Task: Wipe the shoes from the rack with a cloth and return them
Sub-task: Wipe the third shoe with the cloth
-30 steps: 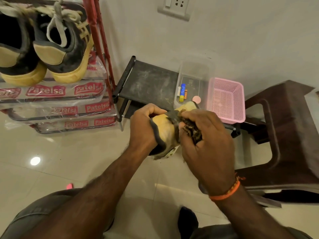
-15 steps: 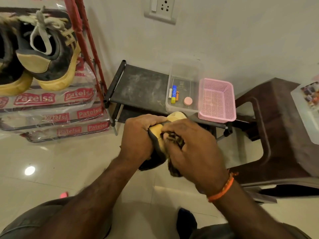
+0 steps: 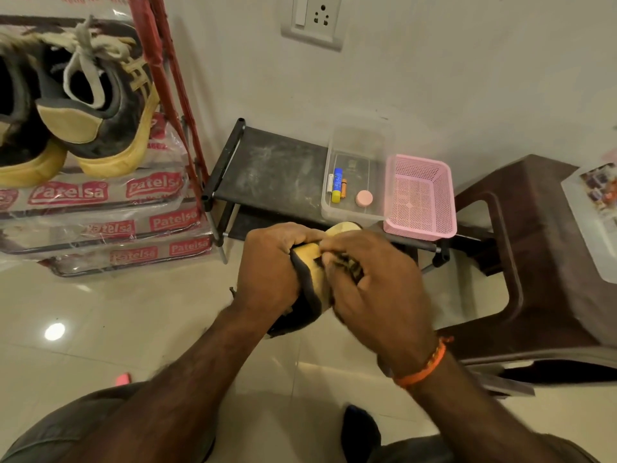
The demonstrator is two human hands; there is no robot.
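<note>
Left hand (image 3: pixel 272 262) clamped shoe (image 3: pixel 309 262) mid-frame; right hand (image 3: pixel 374 289) fingers clenched cloth (image 3: pixel 347 264). Best: steady shoe, short firm strokes.

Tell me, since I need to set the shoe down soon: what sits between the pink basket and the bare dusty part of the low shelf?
In the head view, a clear plastic tub sits between them on the low shelf, touching the pink basket.

Warm, fairly dim indoor light falls from overhead, leaving a round white glare spot (image 3: pixel 54 331) on the glossy floor tiles (image 3: pixel 140 315) near the left edge. The wide lens bows the wall socket (image 3: pixel 313 20) and the rack (image 3: pixel 160 78) toward the corners. The frame is soft throughout, with the container at the right edge (image 3: pixel 597 212) blurred.
</note>
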